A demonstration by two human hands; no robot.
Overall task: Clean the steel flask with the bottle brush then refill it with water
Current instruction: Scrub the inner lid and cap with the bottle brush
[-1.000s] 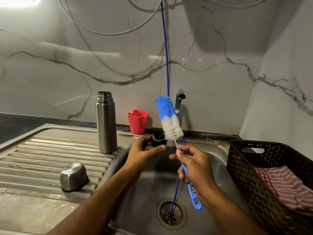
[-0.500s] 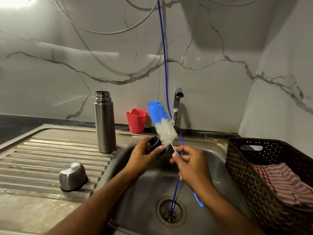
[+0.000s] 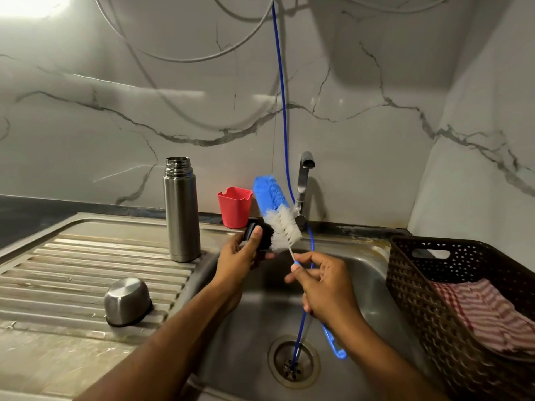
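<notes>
Two hands worked over the sink [image 3: 356, 273], which was hemmed by a marble wall behind, a brown basket [image 3: 434, 299] with a striped cloth [image 3: 486, 308] on the right, and the ribbed draining desk [image 3: 72, 273] on the left; the basin below the hands lay open down to the drain [image 3: 293, 361].

The left hand [image 3: 240, 261] curled its fingers and thumb around a small black stopper [image 3: 260, 234]. The right hand [image 3: 327, 287] gripped the bottle brush [image 3: 278, 211] by its thin stem, bristles up and tilted left, touching the stopper.

The steel flask [image 3: 181, 212] stood upright and uncapped on the desk, near the basin's edge, with its steel cup [image 3: 127, 305] upside down nearer the camera. A red cup [image 3: 234, 206] sat by the wall beside the tap [image 3: 304, 186].

Compared with a second earlier, the brush leaned further left and sat closer against the stopper.
</notes>
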